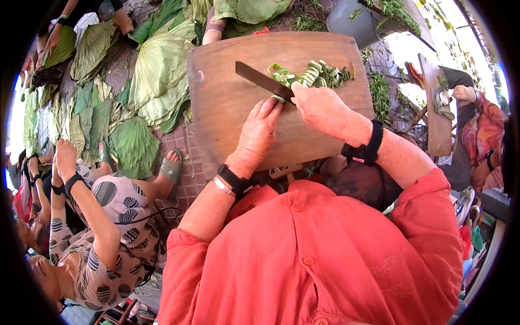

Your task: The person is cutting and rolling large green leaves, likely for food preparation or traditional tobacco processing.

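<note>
Head view: right hand (323,109) clenched on knife (263,80), handle hidden; left hand (257,136) fingers released on board (225,116).

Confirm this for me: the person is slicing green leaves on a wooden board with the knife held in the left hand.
Wrong hand: the head view shows the knife in the grip of the right hand, while the left hand rests on the wooden board beside it. The green leaves lie sliced on that board.
</note>
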Tool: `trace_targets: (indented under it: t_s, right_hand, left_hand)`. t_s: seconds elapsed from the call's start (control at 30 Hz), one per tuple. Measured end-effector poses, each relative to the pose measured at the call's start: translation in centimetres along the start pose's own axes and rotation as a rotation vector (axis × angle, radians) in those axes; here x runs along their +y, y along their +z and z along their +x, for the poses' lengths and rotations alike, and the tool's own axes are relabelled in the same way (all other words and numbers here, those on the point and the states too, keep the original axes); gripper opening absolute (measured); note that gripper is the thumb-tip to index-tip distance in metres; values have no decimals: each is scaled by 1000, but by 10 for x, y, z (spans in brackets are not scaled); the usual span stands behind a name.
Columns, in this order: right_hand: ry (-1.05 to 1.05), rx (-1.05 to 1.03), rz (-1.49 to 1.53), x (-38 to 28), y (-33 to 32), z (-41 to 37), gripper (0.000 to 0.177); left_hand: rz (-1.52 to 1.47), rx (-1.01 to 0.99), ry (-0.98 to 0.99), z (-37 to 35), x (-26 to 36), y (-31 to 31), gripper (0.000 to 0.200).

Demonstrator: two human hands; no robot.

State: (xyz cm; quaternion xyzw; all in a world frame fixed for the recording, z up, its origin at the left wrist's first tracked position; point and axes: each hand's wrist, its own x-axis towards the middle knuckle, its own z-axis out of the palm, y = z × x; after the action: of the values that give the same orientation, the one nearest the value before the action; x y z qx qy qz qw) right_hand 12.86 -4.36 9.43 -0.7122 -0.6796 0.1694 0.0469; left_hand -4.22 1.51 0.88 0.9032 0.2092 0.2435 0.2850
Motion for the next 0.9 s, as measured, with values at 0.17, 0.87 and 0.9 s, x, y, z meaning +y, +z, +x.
trace_targets:
  t_s: [0.17,0.87,0.9]
  right_hand:
    - [36,37,-10,4,-7,-16,10]
    - [44,108,93,5,14,6,18]
    - [45,103,86,6,11,2,17]
  left_hand:
    - [28,11,3,-2,-1,2,38]
    - [44,31,26,-2,4,-4,36]
    - [93,37,37,-2,5,-6,35]
